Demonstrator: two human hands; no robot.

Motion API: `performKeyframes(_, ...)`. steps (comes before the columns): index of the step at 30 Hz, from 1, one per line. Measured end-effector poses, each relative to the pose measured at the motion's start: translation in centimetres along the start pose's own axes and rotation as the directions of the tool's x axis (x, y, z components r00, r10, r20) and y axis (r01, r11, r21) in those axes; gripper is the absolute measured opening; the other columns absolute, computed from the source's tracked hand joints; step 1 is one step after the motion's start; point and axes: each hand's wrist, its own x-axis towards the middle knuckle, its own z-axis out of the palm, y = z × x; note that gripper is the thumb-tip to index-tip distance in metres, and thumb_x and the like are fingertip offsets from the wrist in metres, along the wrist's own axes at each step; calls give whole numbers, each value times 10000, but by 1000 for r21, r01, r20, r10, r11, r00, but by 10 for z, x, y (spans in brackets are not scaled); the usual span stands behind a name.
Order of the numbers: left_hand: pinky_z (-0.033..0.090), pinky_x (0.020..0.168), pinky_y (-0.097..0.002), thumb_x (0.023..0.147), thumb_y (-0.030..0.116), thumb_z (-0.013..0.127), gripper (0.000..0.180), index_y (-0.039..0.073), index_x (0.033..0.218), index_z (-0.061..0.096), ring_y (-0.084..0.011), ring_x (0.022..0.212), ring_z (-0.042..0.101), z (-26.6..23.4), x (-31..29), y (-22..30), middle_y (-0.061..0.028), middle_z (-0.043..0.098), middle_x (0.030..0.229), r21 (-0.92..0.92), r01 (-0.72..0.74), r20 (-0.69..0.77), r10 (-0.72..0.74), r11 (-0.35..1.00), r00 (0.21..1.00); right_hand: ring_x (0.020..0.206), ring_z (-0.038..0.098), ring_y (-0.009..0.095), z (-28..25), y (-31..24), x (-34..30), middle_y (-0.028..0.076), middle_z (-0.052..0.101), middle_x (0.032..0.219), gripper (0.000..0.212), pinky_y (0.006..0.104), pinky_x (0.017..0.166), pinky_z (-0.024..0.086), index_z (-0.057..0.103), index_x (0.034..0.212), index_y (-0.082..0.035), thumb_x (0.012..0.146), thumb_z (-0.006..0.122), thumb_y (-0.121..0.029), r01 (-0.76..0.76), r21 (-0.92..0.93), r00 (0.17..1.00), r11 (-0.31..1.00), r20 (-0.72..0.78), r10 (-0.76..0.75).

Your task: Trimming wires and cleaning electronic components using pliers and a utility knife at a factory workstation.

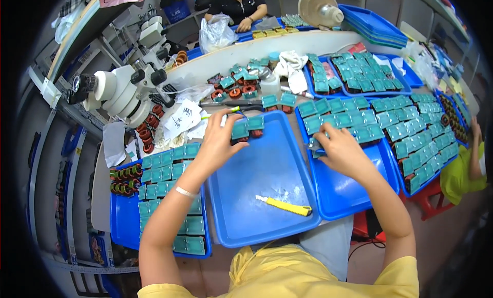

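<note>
Over the far left part of the middle blue tray (231,205), my left hand (218,136) is closed on a teal-topped coil block (239,130). A second teal-topped coil block (256,124) sits right beside it, with red winding showing below its top. In the right blue tray (344,187), my right hand (339,149) pinches another teal-topped piece (315,145), mostly covered by the fingers, at the tray's left edge. Rows of teal-topped blocks (341,118) fill the far half of that tray. A yellow utility knife (285,205) lies in the middle tray among white scraps.
Left stands a blue tray (120,216) with teal blocks and bare coils. Further trays of teal blocks (421,144) spread to the right. A white microscope (115,92), papers (184,116) and a white cloth (291,69) are behind. Other people sit across and at far right.
</note>
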Motion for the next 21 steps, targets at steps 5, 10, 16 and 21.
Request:
performKeyframes(5,257,1006,-519,571,323,798,626,81,1081,528,-402,1206,309,61,24,-22,-168,398,1227,180,-64,-30,71,982,997,932,532,259,22,12,7,97,502,1028,502,375,754,415,540,1067,-40,618,739,-141,-17,-136,999,991,41,23)
performKeyframes(10,237,1004,-521,560,275,803,594,61,1037,519,-356,1191,340,62,24,-9,-152,452,1161,135,-9,14,8,991,1000,893,548,271,-5,-11,-5,101,506,1007,438,374,747,432,541,1061,-44,668,716,-125,-120,176,985,977,-106,140)
performKeyframes(16,349,959,-373,556,154,819,570,65,1028,512,-287,1122,441,-17,-21,61,-108,490,1126,-477,84,93,-45,875,995,699,538,88,-20,-54,-25,66,623,855,354,241,695,444,517,1140,13,812,583,-102,-174,823,965,540,35,258)
performKeyframes(21,301,1002,-404,536,193,841,621,70,1067,543,-278,1182,393,-58,-58,105,-108,446,1194,-697,122,226,55,707,973,776,585,150,-21,-88,-41,110,600,930,376,281,722,470,484,1145,53,837,551,-152,-419,892,903,-171,428,19)
